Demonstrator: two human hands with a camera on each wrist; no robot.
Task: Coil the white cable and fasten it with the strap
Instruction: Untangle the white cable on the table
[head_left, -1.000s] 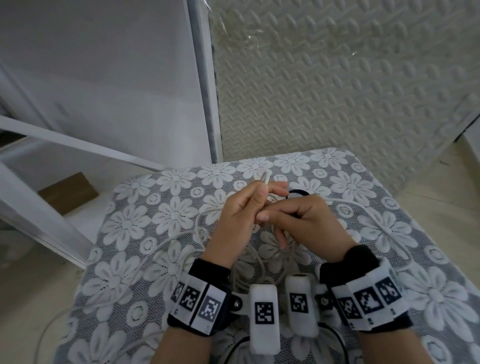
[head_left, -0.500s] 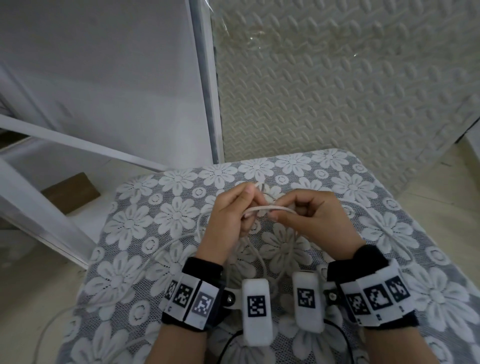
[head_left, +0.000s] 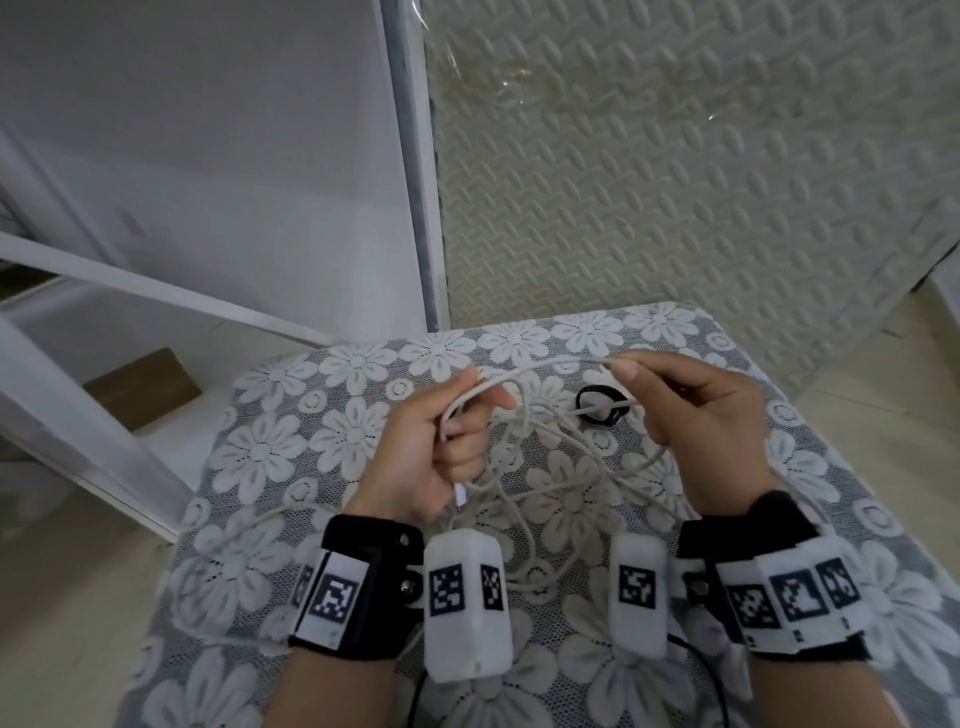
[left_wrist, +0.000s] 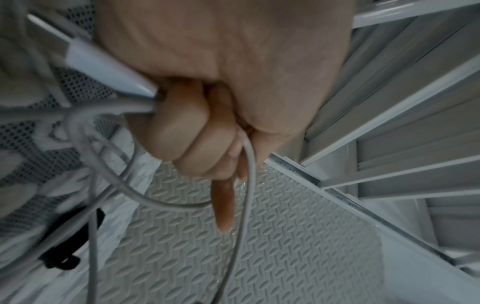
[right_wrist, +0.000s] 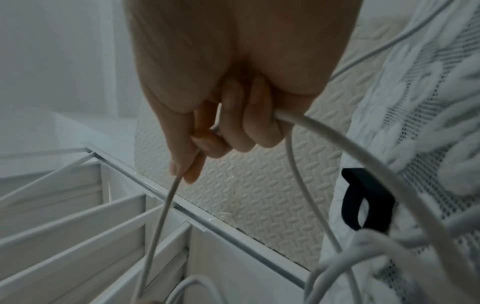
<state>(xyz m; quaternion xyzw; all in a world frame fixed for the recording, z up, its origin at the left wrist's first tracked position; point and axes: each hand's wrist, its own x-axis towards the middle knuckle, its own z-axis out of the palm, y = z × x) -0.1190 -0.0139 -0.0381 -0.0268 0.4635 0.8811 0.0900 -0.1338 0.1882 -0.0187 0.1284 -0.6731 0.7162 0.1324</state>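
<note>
The hands have drawn apart since a moment ago; the left hand (head_left: 447, 447) fists the white cable (head_left: 550, 366) near its plug, the right hand (head_left: 696, 410) pinches it (first loop forming), both just before the black strap (head_left: 602, 410).

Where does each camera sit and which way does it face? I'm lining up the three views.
Head: above, looking down at the floral cloth; left hand, right hand, wrist bands.
Left wrist: along the left hand gripping the white cable.
Right wrist: along the right hand.
All share cable and black strap.
</note>
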